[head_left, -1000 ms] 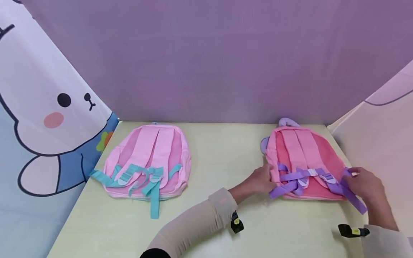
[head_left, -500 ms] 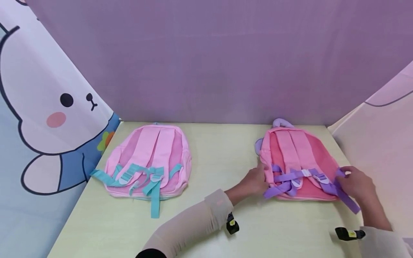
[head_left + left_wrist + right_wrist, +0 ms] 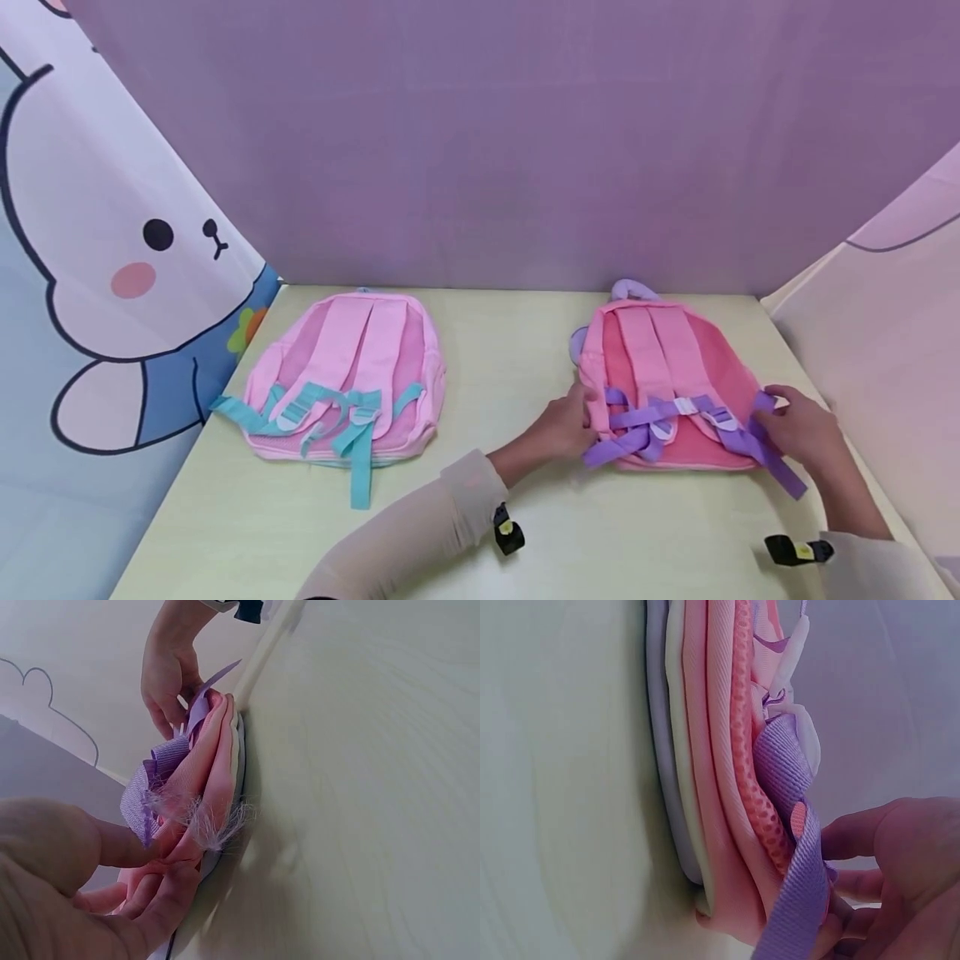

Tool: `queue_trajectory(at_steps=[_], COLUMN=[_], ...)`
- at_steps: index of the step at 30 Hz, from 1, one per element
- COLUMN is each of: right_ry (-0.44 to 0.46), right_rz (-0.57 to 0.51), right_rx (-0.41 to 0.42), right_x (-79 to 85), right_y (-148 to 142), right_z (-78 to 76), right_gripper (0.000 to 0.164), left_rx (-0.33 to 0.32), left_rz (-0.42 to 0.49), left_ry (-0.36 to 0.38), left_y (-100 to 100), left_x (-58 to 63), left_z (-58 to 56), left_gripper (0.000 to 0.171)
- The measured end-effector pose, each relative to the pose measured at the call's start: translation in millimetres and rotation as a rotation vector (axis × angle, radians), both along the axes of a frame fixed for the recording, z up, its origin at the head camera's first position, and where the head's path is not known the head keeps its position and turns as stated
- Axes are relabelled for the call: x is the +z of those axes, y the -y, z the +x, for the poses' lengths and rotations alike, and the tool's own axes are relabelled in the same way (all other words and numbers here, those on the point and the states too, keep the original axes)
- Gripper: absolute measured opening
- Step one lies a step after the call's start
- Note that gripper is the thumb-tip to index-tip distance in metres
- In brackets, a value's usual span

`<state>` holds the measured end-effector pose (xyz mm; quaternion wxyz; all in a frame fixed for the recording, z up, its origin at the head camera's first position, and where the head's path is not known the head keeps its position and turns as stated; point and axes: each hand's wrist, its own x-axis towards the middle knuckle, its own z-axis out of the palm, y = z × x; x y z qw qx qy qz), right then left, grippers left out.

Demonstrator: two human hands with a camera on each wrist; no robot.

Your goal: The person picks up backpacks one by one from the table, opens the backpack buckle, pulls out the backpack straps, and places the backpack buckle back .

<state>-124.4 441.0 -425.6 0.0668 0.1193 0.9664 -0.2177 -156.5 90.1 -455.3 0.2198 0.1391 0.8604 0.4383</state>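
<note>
On the right side of the table (image 3: pixel 495 367), a coral-pink backpack (image 3: pixel 716 358) lies with its shoulder straps facing up. Purple webbing (image 3: pixel 637 417) with white buckles crosses its lower part. My left hand (image 3: pixel 558 427) grips its lower left side; the left wrist view shows thumb and fingers pinching the pink fabric (image 3: pixel 214 780) near a frayed webbing end. At the lower right corner, my right hand (image 3: pixel 801 427) holds the bag's side beside a purple strap (image 3: pixel 799 885). Some right fingertips are hidden behind the bag.
A light-pink backpack (image 3: pixel 341 342) with teal straps (image 3: pixel 360 471) lies straps up on the left of the table. A purple backdrop (image 3: pixel 480 150) stands along the back edge. Printed cloth panels (image 3: pixel 97 333) flank both sides.
The coral-pink backpack has slid left across the table, with both hands moving along and keeping their hold. The light-pink backpack stays in place.
</note>
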Motion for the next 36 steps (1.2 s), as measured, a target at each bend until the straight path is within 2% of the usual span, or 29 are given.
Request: queue_trajectory(at_steps=[4, 10, 14, 23, 29, 36], right_ry=[0.006, 0.055, 0.049, 0.022, 0.023, 0.021], right_rz=[0.006, -0.017, -0.006, -0.007, -0.032, -0.060], right_rx=[0.017, -0.001, 0.014, 0.058, 0.056, 0.055], right_x=[-1.5, -1.3, -2.0, 0.3, -0.4, -1.2], right_y=[7, 19, 29, 53, 70, 88], right_z=[-1.3, -2.5, -2.4, -2.1, -3.2, -3.2], right_gripper=[0.056, 0.059, 0.058, 0.057, 0.058, 0.058], left_rx=[-0.001, -0.004, -0.013, -0.044, -0.058, -0.093], left_rz=[0.014, 0.029, 0.019, -0.014, -0.053, -0.105], left_ry=[0.003, 0.010, 0.003, -0.009, -0.010, -0.055], left_y=[9, 22, 33, 59, 77, 97], left_x=[-1.7, -3.5, -2.6, 5.8, 12.3, 19.7], left_z=[0.1, -0.1, 0.6, 3.8, 7.8, 8.2], left_gripper=[0.057, 0.058, 0.056, 0.054, 0.051, 0.050])
